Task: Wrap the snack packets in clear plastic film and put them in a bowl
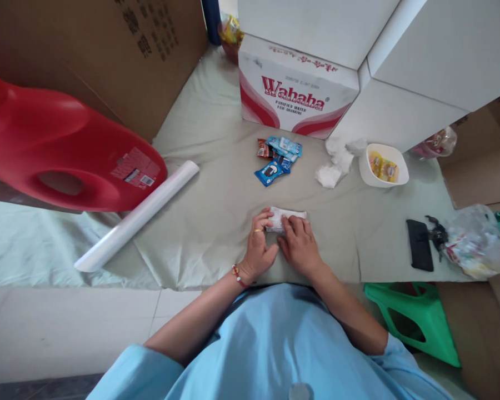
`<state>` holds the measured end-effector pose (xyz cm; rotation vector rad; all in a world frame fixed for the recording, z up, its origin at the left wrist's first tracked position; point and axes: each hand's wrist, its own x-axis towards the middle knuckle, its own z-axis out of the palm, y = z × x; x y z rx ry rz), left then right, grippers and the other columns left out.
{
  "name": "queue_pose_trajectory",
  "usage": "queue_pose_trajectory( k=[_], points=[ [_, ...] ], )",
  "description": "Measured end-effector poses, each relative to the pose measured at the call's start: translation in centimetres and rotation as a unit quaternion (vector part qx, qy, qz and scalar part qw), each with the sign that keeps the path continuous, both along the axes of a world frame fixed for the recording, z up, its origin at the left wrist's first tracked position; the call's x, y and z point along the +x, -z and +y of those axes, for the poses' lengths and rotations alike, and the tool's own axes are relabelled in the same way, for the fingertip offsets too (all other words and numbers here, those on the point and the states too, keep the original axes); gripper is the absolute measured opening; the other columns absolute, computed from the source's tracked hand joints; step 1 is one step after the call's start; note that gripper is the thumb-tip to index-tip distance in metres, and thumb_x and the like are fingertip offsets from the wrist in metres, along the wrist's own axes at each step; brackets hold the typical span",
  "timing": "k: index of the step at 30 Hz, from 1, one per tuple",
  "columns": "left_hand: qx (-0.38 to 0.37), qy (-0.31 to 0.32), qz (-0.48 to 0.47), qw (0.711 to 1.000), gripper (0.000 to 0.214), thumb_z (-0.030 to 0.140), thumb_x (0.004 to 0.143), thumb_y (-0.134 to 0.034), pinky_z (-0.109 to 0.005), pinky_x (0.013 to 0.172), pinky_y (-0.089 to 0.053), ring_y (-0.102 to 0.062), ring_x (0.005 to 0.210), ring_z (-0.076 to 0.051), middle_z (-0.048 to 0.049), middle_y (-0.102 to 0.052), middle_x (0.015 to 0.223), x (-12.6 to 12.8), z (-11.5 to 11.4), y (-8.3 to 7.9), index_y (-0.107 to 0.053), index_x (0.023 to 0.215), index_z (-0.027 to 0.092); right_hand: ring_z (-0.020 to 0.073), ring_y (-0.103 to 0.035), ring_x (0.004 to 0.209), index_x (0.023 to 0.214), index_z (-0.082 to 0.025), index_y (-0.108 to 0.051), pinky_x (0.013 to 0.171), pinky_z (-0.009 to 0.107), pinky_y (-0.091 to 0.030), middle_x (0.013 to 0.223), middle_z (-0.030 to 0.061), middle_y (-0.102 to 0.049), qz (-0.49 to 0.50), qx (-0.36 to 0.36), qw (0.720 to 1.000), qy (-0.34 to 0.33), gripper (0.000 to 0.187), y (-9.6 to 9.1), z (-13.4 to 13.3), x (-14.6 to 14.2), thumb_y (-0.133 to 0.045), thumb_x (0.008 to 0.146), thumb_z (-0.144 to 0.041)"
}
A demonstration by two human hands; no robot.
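My left hand [259,244] and my right hand [300,244] rest together on a small white packet [286,215] that lies on the pale cloth-covered surface [200,222]. The left fingers curl round the packet's left end; a ring shows on one finger and a red bracelet on the wrist. The right fingers press down on the packet's near edge. Beyond the packet lies a small heap of blue and brown snack sachets [277,158].
A white bowl [384,165] with yellow sweets and crumpled white tissue [335,166] sit right. A Wahaha carton [295,89], white boxes, a brown carton [108,50], a red plastic stool [58,150], a white roll [137,214], a black phone [419,244], a plastic bag [475,241], a green stool [420,319].
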<state>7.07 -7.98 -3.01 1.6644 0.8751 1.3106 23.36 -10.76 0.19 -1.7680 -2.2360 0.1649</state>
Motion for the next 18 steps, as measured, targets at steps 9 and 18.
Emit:
queue_pose_trajectory(
  k=[9, 18],
  points=[
    [-0.16, 0.013, -0.226, 0.961, 0.046, 0.014, 0.08, -0.067, -0.048, 0.119, -0.049, -0.048, 0.147, -0.024, -0.0064, -0.049, 0.138, -0.2, 0.0, -0.9, -0.05, 0.119, 0.03, 0.0323, -0.055, 0.115, 0.144, -0.016, -0.063, 0.095, 0.044, -0.05, 0.128, 0.0176, -0.067, -0.114, -0.051, 0.99, -0.072, 0.04, -1.8, 2.5, 0.9, -0.05, 0.108, -0.024],
    [-0.282, -0.011, -0.145, 0.948, 0.039, 0.038, 0.091, -0.072, -0.048, 0.113, -0.053, -0.056, 0.138, -0.028, -0.0116, -0.06, 0.14, -0.5, 0.3, -2.9, -0.059, 0.125, 0.024, 0.0232, -0.063, 0.092, 0.106, -0.02, -0.075, 0.083, 0.035, -0.051, 0.097, 0.0091, -0.07, 0.249, -0.051, 0.967, -0.027, 0.038, -4.5, 3.6, 4.0, -0.043, 0.111, -0.04]
  ],
)
